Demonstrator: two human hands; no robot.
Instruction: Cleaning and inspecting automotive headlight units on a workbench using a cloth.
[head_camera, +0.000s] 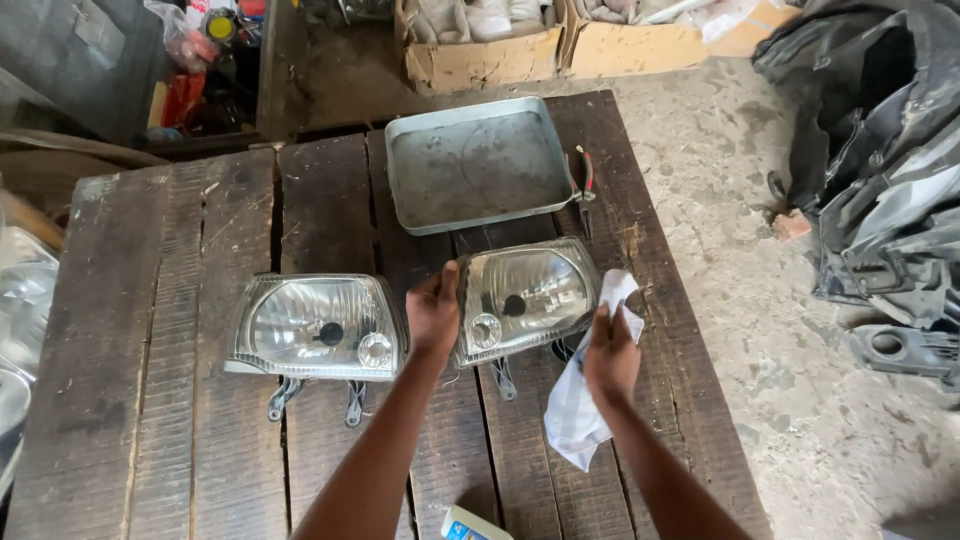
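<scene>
Left grip (433, 312) steadies right headlight (525, 297); right grip (610, 355) clutches white cloth (575, 410).

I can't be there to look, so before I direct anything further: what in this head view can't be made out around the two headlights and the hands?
- Right headlight: its left edge is covered by the left hand; its right edge by the white cloth in the right hand.
- Both headlights' backs face the wooden table, unseen.
- Small blue-and-white item: cut off by the bottom edge.
- Pliers: partly behind the metal tray rim.
</scene>
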